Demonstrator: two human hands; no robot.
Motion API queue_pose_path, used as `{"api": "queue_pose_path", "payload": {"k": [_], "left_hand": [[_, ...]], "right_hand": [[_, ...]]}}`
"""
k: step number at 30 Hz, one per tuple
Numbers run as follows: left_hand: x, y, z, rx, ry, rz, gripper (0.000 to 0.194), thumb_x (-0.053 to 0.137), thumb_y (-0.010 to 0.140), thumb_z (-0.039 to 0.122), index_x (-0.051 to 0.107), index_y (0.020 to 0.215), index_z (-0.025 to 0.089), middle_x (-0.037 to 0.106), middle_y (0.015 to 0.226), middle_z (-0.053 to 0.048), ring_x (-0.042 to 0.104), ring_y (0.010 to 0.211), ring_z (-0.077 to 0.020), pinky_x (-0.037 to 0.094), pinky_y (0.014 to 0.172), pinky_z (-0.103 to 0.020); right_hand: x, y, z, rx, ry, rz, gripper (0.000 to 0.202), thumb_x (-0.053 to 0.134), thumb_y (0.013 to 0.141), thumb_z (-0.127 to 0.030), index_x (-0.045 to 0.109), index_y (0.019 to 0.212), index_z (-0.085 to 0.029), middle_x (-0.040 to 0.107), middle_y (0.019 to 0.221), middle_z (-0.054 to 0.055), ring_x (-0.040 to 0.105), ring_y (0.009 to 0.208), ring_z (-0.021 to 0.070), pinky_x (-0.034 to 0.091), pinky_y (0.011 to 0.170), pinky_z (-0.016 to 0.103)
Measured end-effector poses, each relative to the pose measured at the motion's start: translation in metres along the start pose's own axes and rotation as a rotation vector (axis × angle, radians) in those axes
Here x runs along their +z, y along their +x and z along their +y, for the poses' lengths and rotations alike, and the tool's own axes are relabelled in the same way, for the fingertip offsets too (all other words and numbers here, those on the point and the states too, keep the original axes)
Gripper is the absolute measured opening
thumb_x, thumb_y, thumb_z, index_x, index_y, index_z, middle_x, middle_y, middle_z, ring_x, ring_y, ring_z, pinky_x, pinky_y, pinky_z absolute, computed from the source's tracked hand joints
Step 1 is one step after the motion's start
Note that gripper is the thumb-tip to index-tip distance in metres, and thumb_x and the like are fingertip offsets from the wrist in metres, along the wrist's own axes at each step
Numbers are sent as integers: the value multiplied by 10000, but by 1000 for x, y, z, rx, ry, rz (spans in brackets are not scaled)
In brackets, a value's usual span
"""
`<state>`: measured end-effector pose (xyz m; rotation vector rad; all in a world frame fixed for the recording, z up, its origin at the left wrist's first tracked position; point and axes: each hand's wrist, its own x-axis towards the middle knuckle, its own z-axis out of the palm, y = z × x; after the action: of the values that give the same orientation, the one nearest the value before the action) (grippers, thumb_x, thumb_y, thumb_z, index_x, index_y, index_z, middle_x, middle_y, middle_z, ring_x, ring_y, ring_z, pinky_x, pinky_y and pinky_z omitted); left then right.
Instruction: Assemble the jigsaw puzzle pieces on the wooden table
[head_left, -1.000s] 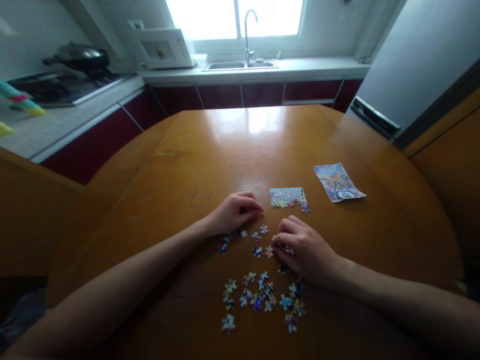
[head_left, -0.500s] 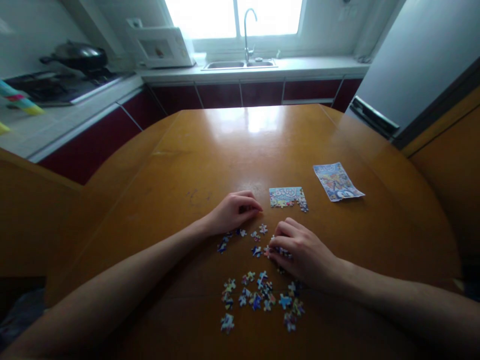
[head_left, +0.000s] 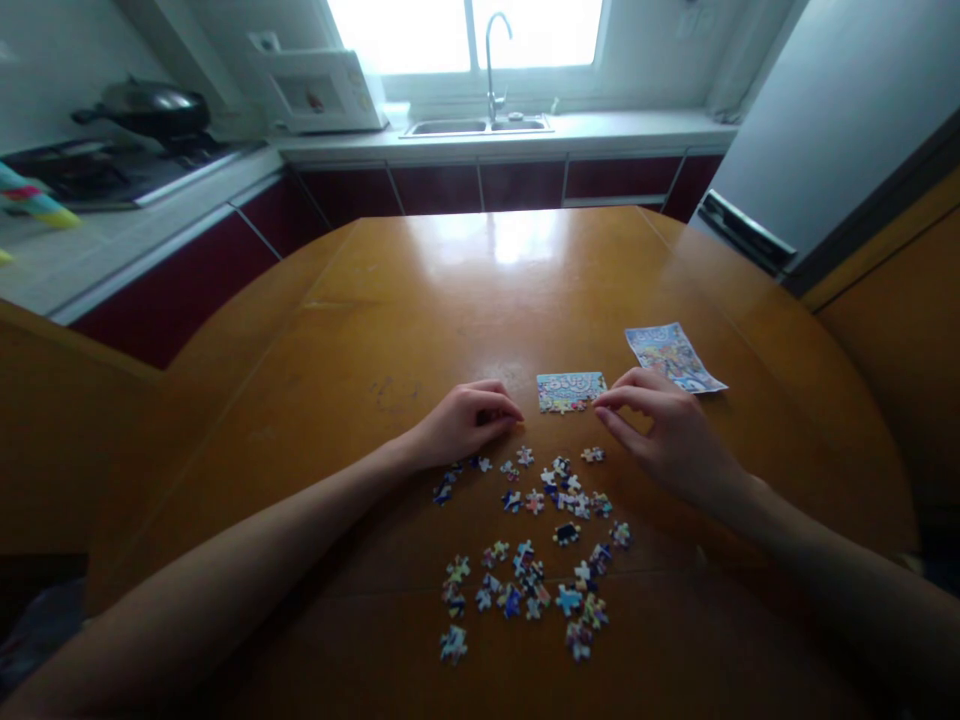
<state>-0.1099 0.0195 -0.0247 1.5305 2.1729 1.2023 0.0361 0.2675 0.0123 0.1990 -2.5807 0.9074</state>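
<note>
My left hand (head_left: 474, 425) rests on the table left of the partly joined jigsaw puzzle (head_left: 566, 388), its fingers curled and the tips pressed together; whatever they may hold is hidden. At the puzzle's lower right edge, my right hand (head_left: 660, 425) pinches thumb and forefinger on what looks like a small puzzle piece, mostly covered by the fingertips. That hand also hides the right end of the puzzle. Loose puzzle pieces (head_left: 574, 500) lie in a cluster below both hands. One dark piece (head_left: 567, 534) sits among them, and more pieces (head_left: 512, 602) are spread closer to me.
A printed picture sheet (head_left: 671, 355) lies behind my right hand, which overlaps its lower edge. The wooden table (head_left: 420, 300) has a rounded outline. Beyond it are a sink (head_left: 450, 127), a white microwave (head_left: 322, 92), a stove with a pan (head_left: 154, 105) and a fridge (head_left: 840, 130).
My right hand has moved up and right from the loose pieces to the puzzle's right edge, uncovering the pieces beneath it. My left hand has stayed in place.
</note>
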Motion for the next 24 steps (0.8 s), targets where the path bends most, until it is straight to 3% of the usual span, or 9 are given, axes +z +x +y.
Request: {"api": "queue_pose_path", "payload": {"k": [7,24], "left_hand": [[0,0,0,-12,6,-3,145,631,942,234,758,938,163,650,871,-49,592,748,-116,472,659,-229],[0,2,-1,-5,27,2,143,636,935,222,762,929,154,667,869,-56,608,748,-119,489,667,-226]], "right_hand": [[-12,6,5,57,-20,-10,132,629,927,-276,732,881,-207,684,911,76,635,882,225,495,806,394],[-21,7,7,159,-69,-166,136,639,910,-217,735,816,-189,685,802,48,610,737,174,473,701,326]]}}
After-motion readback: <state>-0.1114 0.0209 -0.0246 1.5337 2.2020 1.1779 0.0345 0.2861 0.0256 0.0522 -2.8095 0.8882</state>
